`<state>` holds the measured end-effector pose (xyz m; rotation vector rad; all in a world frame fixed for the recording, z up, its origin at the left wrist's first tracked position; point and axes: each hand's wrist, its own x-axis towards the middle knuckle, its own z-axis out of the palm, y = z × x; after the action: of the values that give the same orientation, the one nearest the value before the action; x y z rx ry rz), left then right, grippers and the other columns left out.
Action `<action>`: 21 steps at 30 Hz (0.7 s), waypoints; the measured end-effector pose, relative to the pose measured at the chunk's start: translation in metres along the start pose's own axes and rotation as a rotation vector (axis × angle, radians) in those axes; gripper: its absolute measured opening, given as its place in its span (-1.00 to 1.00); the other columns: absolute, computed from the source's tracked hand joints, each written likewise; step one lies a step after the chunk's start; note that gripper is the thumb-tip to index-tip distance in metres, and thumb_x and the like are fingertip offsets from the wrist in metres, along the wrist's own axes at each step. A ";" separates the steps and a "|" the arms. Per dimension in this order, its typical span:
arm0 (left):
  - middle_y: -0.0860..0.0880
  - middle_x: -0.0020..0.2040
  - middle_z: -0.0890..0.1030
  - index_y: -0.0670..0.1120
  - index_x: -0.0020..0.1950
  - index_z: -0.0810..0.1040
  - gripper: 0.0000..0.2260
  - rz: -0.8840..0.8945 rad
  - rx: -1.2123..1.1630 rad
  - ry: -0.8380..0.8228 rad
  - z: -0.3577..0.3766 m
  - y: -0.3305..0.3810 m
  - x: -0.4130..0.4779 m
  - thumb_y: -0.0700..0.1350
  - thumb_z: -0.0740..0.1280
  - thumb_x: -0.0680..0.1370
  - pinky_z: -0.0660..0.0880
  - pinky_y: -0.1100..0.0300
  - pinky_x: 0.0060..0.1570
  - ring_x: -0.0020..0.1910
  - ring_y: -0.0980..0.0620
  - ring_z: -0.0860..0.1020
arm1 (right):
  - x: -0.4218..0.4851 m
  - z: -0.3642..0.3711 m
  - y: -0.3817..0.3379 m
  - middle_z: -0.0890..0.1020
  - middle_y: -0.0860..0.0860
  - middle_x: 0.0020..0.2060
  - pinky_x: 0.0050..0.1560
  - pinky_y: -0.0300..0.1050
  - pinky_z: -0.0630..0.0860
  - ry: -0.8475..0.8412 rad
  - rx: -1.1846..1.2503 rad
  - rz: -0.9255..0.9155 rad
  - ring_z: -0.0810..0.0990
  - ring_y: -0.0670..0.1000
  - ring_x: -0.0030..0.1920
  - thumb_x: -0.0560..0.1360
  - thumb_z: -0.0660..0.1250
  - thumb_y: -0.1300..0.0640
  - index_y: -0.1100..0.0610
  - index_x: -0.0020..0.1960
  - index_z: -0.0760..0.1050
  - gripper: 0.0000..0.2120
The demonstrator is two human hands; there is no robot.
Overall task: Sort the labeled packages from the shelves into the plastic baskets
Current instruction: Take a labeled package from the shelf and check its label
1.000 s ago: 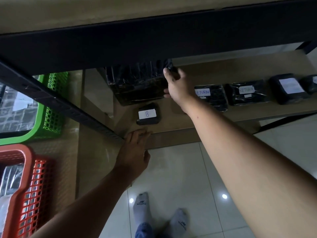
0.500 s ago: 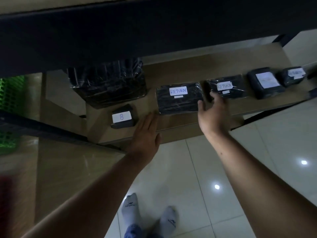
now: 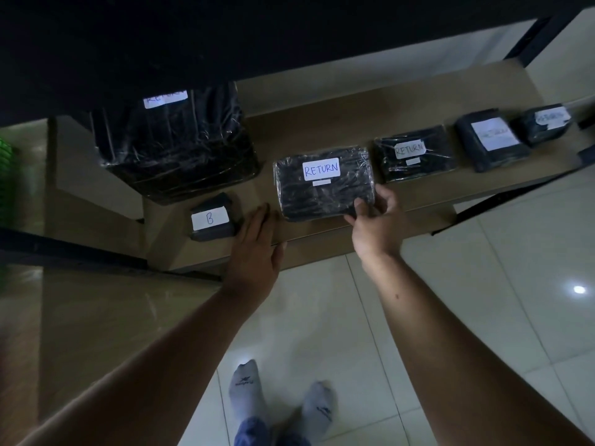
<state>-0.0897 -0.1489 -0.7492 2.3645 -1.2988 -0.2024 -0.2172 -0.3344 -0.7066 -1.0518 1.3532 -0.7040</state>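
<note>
At far left edge, sliver of green basket (image 3: 6,181), well apart from everything on the shelf (image 3: 322,123); long carry likely, no other basket in view. Next, big wrapped package (image 3: 174,149) at the back, label half hidden under dark upper shelf (image 3: 225,33). Just in front, small B package (image 3: 211,218) near the front lip. Beside it, left hand (image 3: 257,246) flat on the board, fingers straight, holding nothing, between B package and RETURN package (image 3: 322,185). RETURN package at the shelf front, lifted or not cannot tell, near right corner pinched by right hand (image 3: 375,220), thumb on top, other fingers mostly hidden. Further right, second RETURN package (image 3: 415,152) just beside, then white-label package (image 3: 492,141) and end package (image 3: 547,122), text too blurred to read.

Risks, judged, same order:
- Left hand close to B package, so possible nudge off the lip.
- One-corner pinch on slick film, so likely slip or droop once off the board; safer with left hand underneath.
- Neighbour close on the right, so possible drag if swung that way.

Upper shelf low overhead, little headroom for lifting. Open room straight back over the floor tiles (image 3: 450,300).
</note>
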 end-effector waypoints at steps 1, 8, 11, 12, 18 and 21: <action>-0.14 0.67 0.29 -0.16 0.66 0.32 -0.46 -0.008 -0.008 -0.015 -0.001 0.000 0.000 0.03 0.23 0.71 0.25 -0.09 0.62 0.65 -0.12 0.25 | 0.001 -0.001 0.002 0.63 -0.01 0.12 -0.05 -0.13 0.72 -0.002 0.002 0.003 0.69 -0.07 0.03 0.65 0.35 0.34 0.15 0.42 0.42 -0.63; -0.02 0.62 0.36 -0.11 0.57 0.45 -0.48 -0.114 -0.131 -0.090 -0.027 0.008 -0.005 -0.24 0.36 0.60 0.26 0.15 0.60 0.58 0.01 0.36 | -0.011 -0.005 -0.014 0.59 -0.04 0.09 -0.11 -0.13 0.72 -0.036 0.156 0.105 0.67 -0.06 0.00 0.64 0.33 0.40 0.17 0.35 0.40 -0.66; -0.03 0.51 0.46 -0.09 0.50 0.52 -0.50 -0.158 -0.173 -0.062 -0.051 0.020 -0.024 -0.31 0.35 0.56 0.43 0.10 0.49 0.46 0.00 0.47 | -0.034 -0.016 -0.025 0.61 0.12 0.19 -0.14 -0.16 0.72 -0.054 0.206 0.129 0.67 0.00 0.05 0.64 0.32 0.40 0.25 0.44 0.38 -0.61; -0.03 0.47 0.49 -0.06 0.48 0.53 -0.51 -0.179 -0.178 -0.066 -0.063 0.025 -0.032 -0.31 0.34 0.55 0.49 0.07 0.42 0.42 -0.01 0.51 | -0.044 -0.021 -0.030 0.62 0.18 0.18 -0.16 -0.17 0.71 -0.056 0.205 0.131 0.69 0.05 0.06 0.64 0.33 0.39 0.29 0.44 0.39 -0.62; 0.02 0.28 0.59 0.04 0.36 0.61 -0.58 -0.288 -0.194 -0.148 -0.153 0.065 -0.094 -0.26 0.37 0.54 0.62 0.03 0.14 0.19 -0.01 0.60 | -0.141 -0.059 -0.064 0.66 0.23 0.05 -0.24 -0.18 0.69 -0.074 0.231 0.203 0.68 0.20 0.02 0.63 0.33 0.44 0.33 0.21 0.43 -0.81; 0.06 0.22 0.60 0.06 0.32 0.62 -0.60 -0.315 -0.202 -0.146 -0.201 0.079 -0.130 -0.22 0.41 0.51 0.61 0.05 0.16 0.20 0.03 0.59 | -0.199 -0.064 -0.080 0.61 0.24 0.14 -0.30 -0.18 0.68 -0.054 0.268 0.254 0.66 0.23 0.05 0.63 0.32 0.44 0.18 0.12 0.41 -0.79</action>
<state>-0.1562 -0.0175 -0.5446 2.3999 -0.9082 -0.5832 -0.2928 -0.2002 -0.5443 -0.6678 1.2772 -0.6404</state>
